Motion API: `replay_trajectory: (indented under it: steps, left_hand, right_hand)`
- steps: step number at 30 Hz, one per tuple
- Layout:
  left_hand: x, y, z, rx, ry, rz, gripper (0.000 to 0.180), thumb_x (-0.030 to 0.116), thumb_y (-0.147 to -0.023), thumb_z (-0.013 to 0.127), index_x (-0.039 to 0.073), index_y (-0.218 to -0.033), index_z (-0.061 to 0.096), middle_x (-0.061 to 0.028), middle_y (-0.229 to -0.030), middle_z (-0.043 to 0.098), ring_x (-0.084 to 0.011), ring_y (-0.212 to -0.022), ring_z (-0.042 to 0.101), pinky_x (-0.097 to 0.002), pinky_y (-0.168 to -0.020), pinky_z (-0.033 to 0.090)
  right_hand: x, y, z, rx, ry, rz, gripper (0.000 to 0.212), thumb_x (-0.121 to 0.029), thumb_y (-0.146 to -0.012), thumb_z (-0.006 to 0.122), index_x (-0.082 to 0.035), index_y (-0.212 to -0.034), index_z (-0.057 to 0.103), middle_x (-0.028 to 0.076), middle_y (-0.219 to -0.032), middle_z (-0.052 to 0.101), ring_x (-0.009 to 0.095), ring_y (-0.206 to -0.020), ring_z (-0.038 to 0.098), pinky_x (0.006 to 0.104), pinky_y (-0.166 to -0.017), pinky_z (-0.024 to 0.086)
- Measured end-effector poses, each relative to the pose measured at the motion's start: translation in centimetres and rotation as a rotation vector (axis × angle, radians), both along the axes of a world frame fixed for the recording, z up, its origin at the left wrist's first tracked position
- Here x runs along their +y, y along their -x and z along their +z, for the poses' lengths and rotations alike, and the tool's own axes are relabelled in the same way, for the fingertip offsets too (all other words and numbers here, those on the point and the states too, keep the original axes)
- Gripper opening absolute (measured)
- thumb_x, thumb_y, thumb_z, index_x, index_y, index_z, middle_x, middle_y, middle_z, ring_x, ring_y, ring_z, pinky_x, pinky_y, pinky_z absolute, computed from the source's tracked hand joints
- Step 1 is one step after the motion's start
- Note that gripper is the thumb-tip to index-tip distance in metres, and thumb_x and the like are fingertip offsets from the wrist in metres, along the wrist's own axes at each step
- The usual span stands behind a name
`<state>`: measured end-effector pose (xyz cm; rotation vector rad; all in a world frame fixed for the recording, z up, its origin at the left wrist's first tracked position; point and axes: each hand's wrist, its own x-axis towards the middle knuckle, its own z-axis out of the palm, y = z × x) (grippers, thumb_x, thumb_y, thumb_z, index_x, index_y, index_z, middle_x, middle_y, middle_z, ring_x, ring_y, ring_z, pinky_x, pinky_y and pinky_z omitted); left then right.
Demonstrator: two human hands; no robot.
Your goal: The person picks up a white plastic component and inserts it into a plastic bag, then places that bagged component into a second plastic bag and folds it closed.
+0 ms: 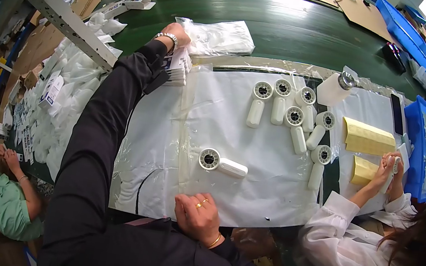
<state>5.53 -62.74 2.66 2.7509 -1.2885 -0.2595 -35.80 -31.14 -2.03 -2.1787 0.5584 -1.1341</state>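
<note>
My left arm stretches far forward, and my left hand [175, 35] is closed at the near corner of a pile of clear plastic bags [220, 37], apparently pinching a bag; its fingertips are partly hidden. Just below that hand stands a stack of white printed cartons or leaflets [177, 68]. My right hand [199, 216] rests at the front edge of the white-covered table [235, 204], its fingers curled with nothing visible in them. Between my hands lies a white handheld fan [223, 163] on its side. Several more handheld fans [294, 117] lie at the right.
A white bottle with a metal top [336, 88] stands behind the fans. On the right, a co-worker's hands [388, 172] hold a white fan near yellow sheets [368, 137] and a blue crate [416, 125]. A metal post [66, 15] and heaped plastic bags [67, 114] are at left.
</note>
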Motion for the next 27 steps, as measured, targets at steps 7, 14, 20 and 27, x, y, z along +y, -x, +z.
replay_trajectory:
  steps: [7,14,20,27]
  left_hand:
    - [-0.6,-0.9,-1.7,-0.011,0.063,0.085,0.056,0.033,-0.075,0.095,-0.008,-0.11,0.078,-0.0207,-0.111,0.08,-0.0322,-0.105,0.079,-0.0382,-0.092,0.061]
    - [-0.8,-2.6,-1.7,0.301,0.391,-0.007,0.049,0.025,-0.078,0.095,-0.005,-0.113,0.078,-0.0134,-0.101,0.082,-0.0208,-0.09,0.079,-0.0343,-0.081,0.061]
    - [1.4,3.4,3.0,0.5,0.959,-0.332,0.034,0.023,-0.086,0.086,0.003,-0.113,0.081,-0.0071,-0.088,0.081,-0.0114,-0.084,0.077,-0.031,-0.077,0.059]
    - [13.0,7.9,11.1,0.946,1.135,-0.177,0.036,0.02,-0.097,0.08,0.0,-0.127,0.074,-0.0068,-0.107,0.08,-0.0147,-0.088,0.075,-0.0334,-0.078,0.061]
  right_hand:
    - [0.2,0.0,-0.2,0.027,0.025,-0.005,0.026,-0.002,-0.084,0.076,-0.003,-0.109,0.069,0.006,-0.08,0.061,0.025,-0.072,0.061,0.0385,-0.072,0.051]
    - [0.3,-0.2,-0.1,0.029,0.035,-0.001,0.027,-0.003,-0.084,0.076,-0.003,-0.11,0.069,0.006,-0.08,0.062,0.025,-0.073,0.062,0.0384,-0.072,0.051]
    - [0.1,-0.4,0.4,0.015,0.042,-0.058,0.02,0.0,-0.086,0.077,-0.004,-0.104,0.068,0.005,-0.074,0.057,0.024,-0.067,0.059,0.0383,-0.069,0.049]
    - [0.8,-0.3,0.7,-0.006,0.049,-0.071,0.015,-0.001,-0.09,0.078,-0.005,-0.101,0.069,0.004,-0.07,0.056,0.024,-0.065,0.059,0.0388,-0.067,0.047]
